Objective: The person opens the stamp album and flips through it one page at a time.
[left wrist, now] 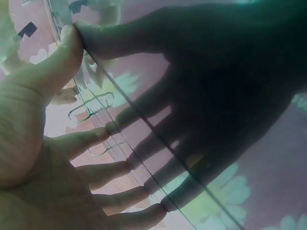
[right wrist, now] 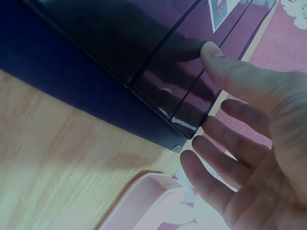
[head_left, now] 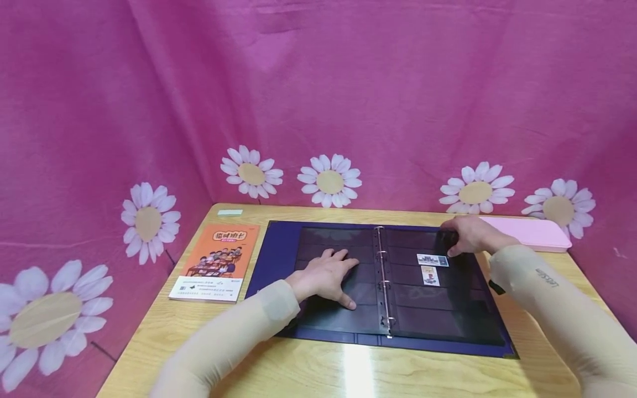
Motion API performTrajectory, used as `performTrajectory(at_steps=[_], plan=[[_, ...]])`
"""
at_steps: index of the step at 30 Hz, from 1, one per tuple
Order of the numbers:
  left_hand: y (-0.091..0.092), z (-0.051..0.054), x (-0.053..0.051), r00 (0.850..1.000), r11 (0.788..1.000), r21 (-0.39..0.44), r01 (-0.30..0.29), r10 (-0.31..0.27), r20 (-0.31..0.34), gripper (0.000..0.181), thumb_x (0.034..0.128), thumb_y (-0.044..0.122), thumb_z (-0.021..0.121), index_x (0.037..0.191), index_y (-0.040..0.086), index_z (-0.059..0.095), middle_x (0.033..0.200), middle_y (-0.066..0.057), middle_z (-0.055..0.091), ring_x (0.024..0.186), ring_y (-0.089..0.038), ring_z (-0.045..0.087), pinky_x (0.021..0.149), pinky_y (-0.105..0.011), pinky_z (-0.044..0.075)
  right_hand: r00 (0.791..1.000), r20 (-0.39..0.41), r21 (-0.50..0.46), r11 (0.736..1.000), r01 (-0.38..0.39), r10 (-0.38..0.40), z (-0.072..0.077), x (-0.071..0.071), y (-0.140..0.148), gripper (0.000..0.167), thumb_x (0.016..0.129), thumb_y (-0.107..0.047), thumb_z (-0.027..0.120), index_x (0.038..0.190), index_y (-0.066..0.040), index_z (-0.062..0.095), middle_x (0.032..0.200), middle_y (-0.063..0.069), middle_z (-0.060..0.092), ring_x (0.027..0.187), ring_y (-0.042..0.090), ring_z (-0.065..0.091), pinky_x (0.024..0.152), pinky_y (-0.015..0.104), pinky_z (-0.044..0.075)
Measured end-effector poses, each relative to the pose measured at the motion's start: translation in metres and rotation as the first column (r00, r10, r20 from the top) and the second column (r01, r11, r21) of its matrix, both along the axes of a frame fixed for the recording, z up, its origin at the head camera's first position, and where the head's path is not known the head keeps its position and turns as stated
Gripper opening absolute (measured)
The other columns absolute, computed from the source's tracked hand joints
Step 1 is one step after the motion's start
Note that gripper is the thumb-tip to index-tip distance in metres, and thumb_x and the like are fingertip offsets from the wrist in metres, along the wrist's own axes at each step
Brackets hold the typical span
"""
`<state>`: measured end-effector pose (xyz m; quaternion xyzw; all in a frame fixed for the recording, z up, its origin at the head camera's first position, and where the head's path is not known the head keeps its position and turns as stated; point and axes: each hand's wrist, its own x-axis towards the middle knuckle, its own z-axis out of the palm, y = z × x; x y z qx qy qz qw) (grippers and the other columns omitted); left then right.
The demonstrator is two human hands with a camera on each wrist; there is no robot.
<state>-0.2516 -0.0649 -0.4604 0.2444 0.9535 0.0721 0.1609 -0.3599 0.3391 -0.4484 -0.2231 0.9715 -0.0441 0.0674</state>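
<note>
A dark blue stamp album [head_left: 271, 260] lies open on the table, its black glossy pages held by a metal ring binder [head_left: 383, 284]. Two small stamps, an upper one [head_left: 432, 260] and a lower one [head_left: 430, 276], sit in the right page's pockets. My left hand [head_left: 324, 276] rests spread on the left page, whose gloss mirrors it in the left wrist view. At the right page's far outer corner is my right hand [head_left: 470, 235]. In the right wrist view its thumb [right wrist: 235, 72] touches the page, with the fingers spread loosely by the far edge.
Left of the album lies an orange book [head_left: 219, 260] with a pale small strip [head_left: 230, 213] behind it. A pink case [head_left: 527, 232] stands at the back right, beyond my right wrist. Pink flowered cloth [head_left: 398, 110] hangs behind the wooden table [head_left: 298, 365].
</note>
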Motion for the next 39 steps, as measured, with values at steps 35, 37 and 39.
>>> performTrajectory(at_steps=[35, 37, 39], plan=[[0.001, -0.001, 0.002, 1.000, 1.000, -0.005, 0.003, -0.003, 0.001, 0.109, 0.0841, 0.064, 0.092, 0.174, 0.028, 0.043, 0.187, -0.010, 0.033, 0.172, -0.041, 0.031, 0.134, -0.064, 0.040, 0.978, -0.060, -0.409, 0.899, 0.159, -0.200, 0.000, 0.000, 0.017, 0.024, 0.094, -0.015, 0.090, 0.110, 0.000, 0.081, 0.106, 0.022, 0.082, 0.094, 0.032, 0.072, 0.074, 0.029, 0.052], [0.001, 0.000, 0.002, 1.000, 1.000, -0.002, 0.002, -0.002, 0.003, 0.109, 0.0844, 0.064, 0.092, 0.174, 0.028, 0.043, 0.187, -0.010, 0.033, 0.173, -0.040, 0.031, 0.135, -0.064, 0.039, 0.971, -0.005, -0.433, 0.876, 0.212, -0.238, 0.002, 0.002, 0.020, 0.035, 0.091, -0.018, 0.093, 0.117, 0.001, 0.080, 0.108, 0.024, 0.079, 0.095, 0.033, 0.070, 0.071, 0.028, 0.051], [0.001, 0.001, 0.003, 1.000, 1.000, 0.001, 0.001, -0.001, 0.006, 0.108, 0.0851, 0.063, 0.092, 0.174, 0.028, 0.043, 0.187, -0.010, 0.033, 0.173, -0.040, 0.031, 0.135, -0.064, 0.039, 0.963, 0.049, -0.439, 0.860, 0.261, -0.267, 0.004, 0.004, 0.023, 0.041, 0.089, -0.020, 0.095, 0.119, 0.003, 0.079, 0.100, 0.021, 0.075, 0.088, 0.028, 0.067, 0.067, 0.028, 0.052]])
